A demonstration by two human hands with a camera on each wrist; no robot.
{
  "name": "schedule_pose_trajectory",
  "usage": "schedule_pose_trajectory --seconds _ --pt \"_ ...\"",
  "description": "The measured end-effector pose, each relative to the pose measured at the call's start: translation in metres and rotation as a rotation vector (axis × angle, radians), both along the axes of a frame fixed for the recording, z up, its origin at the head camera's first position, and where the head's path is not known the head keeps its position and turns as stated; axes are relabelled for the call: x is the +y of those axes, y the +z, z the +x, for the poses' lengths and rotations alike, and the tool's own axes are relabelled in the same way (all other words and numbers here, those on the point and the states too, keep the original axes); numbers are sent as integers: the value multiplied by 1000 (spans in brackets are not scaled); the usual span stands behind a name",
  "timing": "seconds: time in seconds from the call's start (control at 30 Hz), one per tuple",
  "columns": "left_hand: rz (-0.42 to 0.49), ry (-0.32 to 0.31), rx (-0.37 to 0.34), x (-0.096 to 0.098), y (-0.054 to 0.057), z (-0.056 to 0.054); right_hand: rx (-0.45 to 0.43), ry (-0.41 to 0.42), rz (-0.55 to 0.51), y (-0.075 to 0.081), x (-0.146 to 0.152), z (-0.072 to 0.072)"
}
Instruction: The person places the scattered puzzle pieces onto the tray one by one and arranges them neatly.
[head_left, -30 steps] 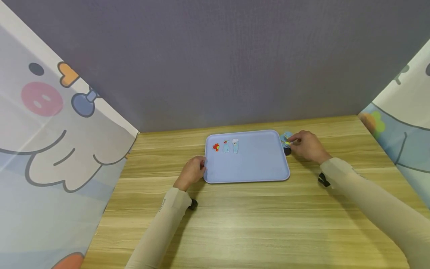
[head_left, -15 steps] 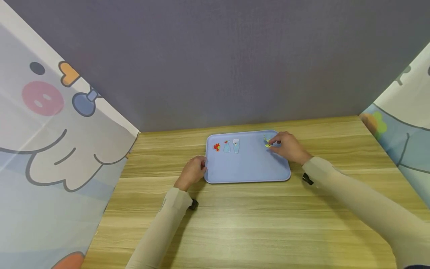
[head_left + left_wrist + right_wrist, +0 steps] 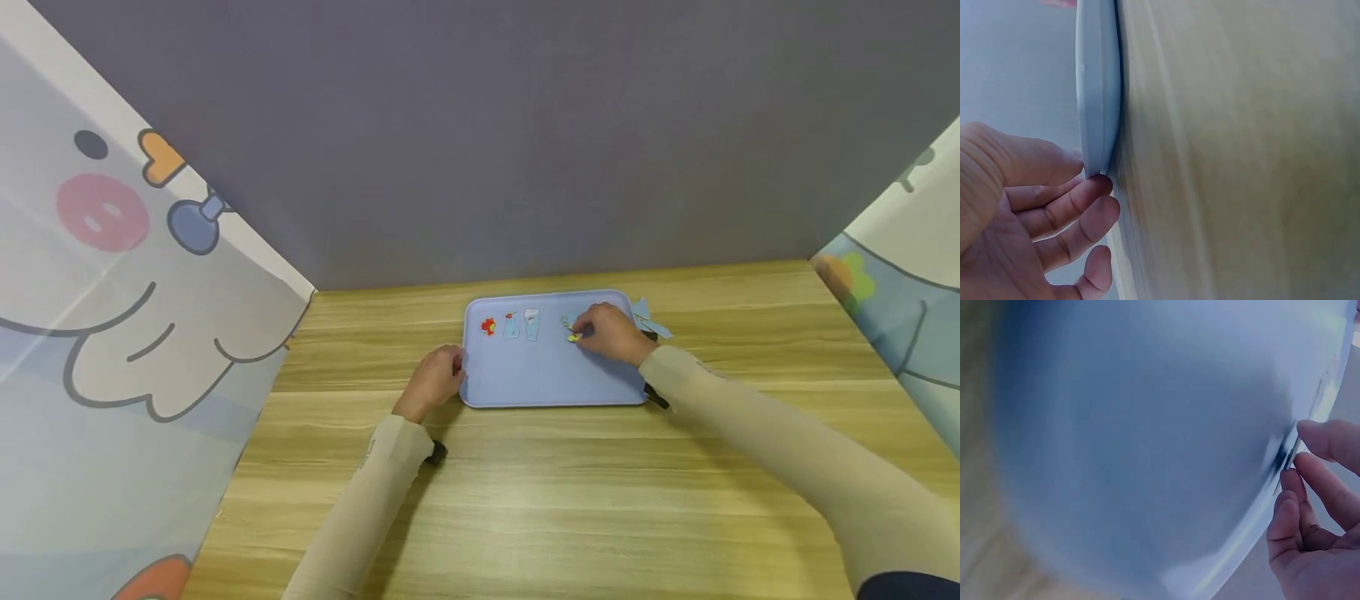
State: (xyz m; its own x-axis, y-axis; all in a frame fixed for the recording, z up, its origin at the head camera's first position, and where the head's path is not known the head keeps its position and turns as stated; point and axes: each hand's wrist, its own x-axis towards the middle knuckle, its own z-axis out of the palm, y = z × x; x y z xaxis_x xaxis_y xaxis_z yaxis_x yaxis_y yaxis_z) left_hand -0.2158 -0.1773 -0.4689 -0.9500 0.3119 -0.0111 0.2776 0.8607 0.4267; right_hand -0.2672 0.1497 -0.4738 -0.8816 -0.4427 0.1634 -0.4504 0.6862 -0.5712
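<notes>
Three flat cutouts [image 3: 511, 326] lie on the blue tray [image 3: 525, 375]. To their right, the right hand [image 3: 611, 333], fingertips nearly closed, pinches a yellow-marked piece [image 3: 573, 338]; the left hand [image 3: 431, 379] grips the tray's left edge, thumb uppermost.

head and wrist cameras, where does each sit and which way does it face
Head: on the person's head, facing forward and down at the tabletop and blue tray; left hand, right hand and both sleeves show.
Left wrist: on that wrist, facing the tray's edge; thumb and fingers show, pinching it.
Right wrist: on that wrist, facing across the tray; thumb and fingers show, pinching a thin piece.
Head and right wrist share the tray and right hand.
</notes>
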Motion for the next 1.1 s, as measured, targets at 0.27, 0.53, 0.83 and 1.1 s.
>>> schedule_pose_trajectory --seconds 0.27,0.53,0.83,1.1 --pt "-14 10 15 1 -1 -1 -37 26 70 2 -10 -6" --pt "-7 -5 27 1 -2 -1 -107 0 131 10 -23 -12" --pt "-13 -6 13 1 -1 -2 -161 -41 133 10 -34 -17" --pt "-16 -11 17 0 -2 -3 -171 -20 137 14 -34 -18"
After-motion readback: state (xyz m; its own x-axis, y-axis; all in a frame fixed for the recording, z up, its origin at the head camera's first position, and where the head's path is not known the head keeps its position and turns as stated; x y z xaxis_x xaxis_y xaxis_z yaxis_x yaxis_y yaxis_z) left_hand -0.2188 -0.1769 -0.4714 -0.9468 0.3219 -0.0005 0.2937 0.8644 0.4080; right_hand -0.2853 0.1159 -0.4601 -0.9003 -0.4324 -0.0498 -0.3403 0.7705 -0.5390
